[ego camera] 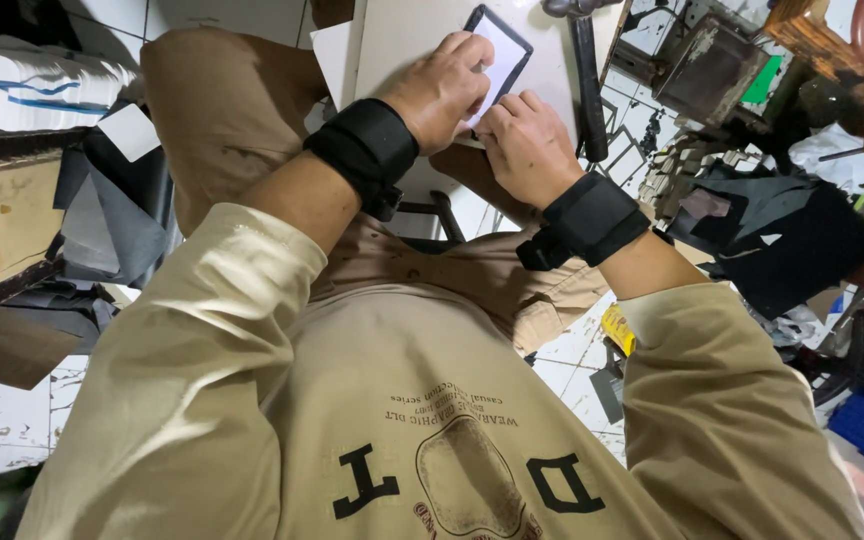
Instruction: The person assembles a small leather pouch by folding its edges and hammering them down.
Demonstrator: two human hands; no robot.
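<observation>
We had a pale board (392, 40) resting on our lap, and at its far edge lay a black-rimmed white card (505, 50). Our left hand (442, 88) curled over the card's near end, pressing it down; our right hand (524, 145) pinched its lower corner. The black border looked mostly seated, that corner apparently unfinished.

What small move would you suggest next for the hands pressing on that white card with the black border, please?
Probably slide the right hand fingertips along the near edge of the white card with the black border, pressing it flat, since the left hand already pins its middle on the pale board.
</observation>
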